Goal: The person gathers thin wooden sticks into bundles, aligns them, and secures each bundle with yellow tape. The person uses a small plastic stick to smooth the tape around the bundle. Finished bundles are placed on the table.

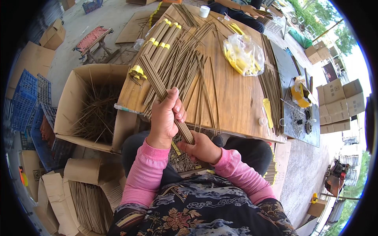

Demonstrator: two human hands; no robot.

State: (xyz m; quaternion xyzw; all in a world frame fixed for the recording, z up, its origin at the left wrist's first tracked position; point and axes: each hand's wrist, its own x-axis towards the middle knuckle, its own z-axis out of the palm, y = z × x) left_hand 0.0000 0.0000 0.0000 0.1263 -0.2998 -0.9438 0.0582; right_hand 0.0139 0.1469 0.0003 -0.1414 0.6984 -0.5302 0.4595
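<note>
A bundle of thin brown sticks (154, 80), which look like incense sticks, slants from the upper left down to my lap. My left hand (165, 116) is wrapped round its middle, thumb on top. At the lower end my right hand (201, 148) is closed on the same bundle. Beyond my hands, many loose brown sticks (185, 67) lie spread on the wooden table (236, 104). Several finished bundles with yellow bands (159, 41) rest at the table's left edge, partly behind the held sticks.
A clear plastic bag with yellow strips (244, 55) lies on the table. On the left stands a cardboard box (65, 114) of tangled sticks; a lower carton (88, 204) holds more. A dark side board (289, 78) carries a yellow container (300, 94). Another person (236, 10) sits across the table.
</note>
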